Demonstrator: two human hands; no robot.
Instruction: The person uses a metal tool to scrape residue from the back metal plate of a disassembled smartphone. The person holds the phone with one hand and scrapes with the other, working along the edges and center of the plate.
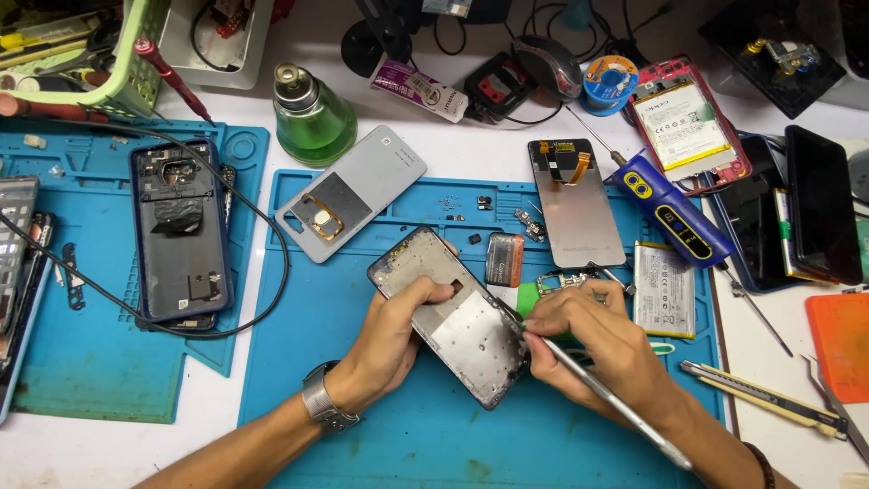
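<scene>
Head view, item by item: your left hand grips a bare phone frame, fingers curled over its long edge and thumb across its metal plate, holding it tilted above the middle of the blue mat. Your right hand pinches a slim metal tool, fingers closed narrow around it, its tip touching the frame's right edge near the lower corner. Just beyond the frame lies a small battery; further right, a phone screen face down with an orange ribbon, then a blue electric screwdriver. A grey back cover rests at the mat's upper left corner, near a green glass bottle. On the second mat to the left sits a dark blue phone, opened. A utility knife lies well to the right of your right hand.
</scene>
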